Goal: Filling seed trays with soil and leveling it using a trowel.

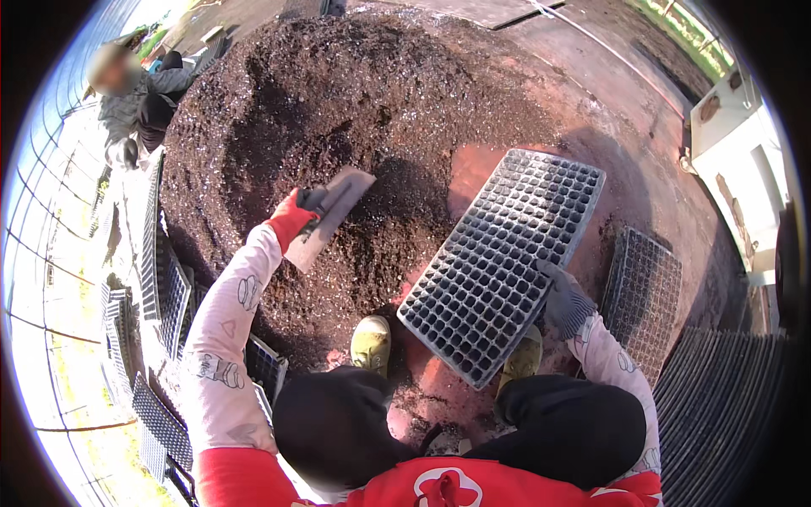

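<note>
My left hand (296,215), in a red and grey glove, grips the handle of a flat rectangular plastering trowel (332,215) above a big mound of dark potting soil (355,108). In a grey knit glove, my right hand (562,298) holds the right edge of a black plastic seedling tray (500,260). The tray tilts between the soil and my knees, its many square cells looking unfilled; its near end lies between my shoes. My right thumb rests on top of the rim, the other fingers hidden below it.
Soil-filled seedling trays (643,298) lie at the right, beside a long stack of trays (716,412). More trays (171,304) stand at the left along the mound. A person (142,95) sits at the far upper left. A pale pole (608,57) crosses the floor at upper right.
</note>
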Demonstrator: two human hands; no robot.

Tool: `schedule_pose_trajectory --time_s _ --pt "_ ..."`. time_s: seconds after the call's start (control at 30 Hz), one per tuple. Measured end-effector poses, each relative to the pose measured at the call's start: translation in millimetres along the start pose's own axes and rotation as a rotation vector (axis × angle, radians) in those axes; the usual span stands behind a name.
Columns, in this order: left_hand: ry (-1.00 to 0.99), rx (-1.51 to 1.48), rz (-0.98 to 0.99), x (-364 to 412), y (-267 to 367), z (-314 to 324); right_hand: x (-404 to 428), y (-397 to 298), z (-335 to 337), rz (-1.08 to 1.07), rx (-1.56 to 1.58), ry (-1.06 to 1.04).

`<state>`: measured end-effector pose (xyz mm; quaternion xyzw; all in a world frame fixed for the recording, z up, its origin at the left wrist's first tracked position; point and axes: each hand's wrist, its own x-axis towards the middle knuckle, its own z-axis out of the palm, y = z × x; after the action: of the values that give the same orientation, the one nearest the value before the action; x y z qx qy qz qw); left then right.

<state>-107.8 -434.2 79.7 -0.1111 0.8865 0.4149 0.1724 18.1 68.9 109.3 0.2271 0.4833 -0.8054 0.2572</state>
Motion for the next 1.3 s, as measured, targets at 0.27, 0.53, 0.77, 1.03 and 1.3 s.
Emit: schedule_pose_trajectory --time_s 0.27,0.53,0.77,1.03,1.3 --pt "-0.543 0.326 -0.089 35 38 77 30 3 -42 0.201 0.133 0.100" --pt "-0.058 1.007 0.122 180 32 123 21 22 -54 0.214 0.099 0.232" --pt "0.091 0.905 0.234 166 30 129 7 35 -76 0.238 0.079 0.271" --pt "0.086 0.666 0.139 127 44 109 11 37 -61 0.227 0.149 0.239" --pt "-0.115 0.995 0.286 120 100 157 6 36 -58 0.227 0.184 0.286"
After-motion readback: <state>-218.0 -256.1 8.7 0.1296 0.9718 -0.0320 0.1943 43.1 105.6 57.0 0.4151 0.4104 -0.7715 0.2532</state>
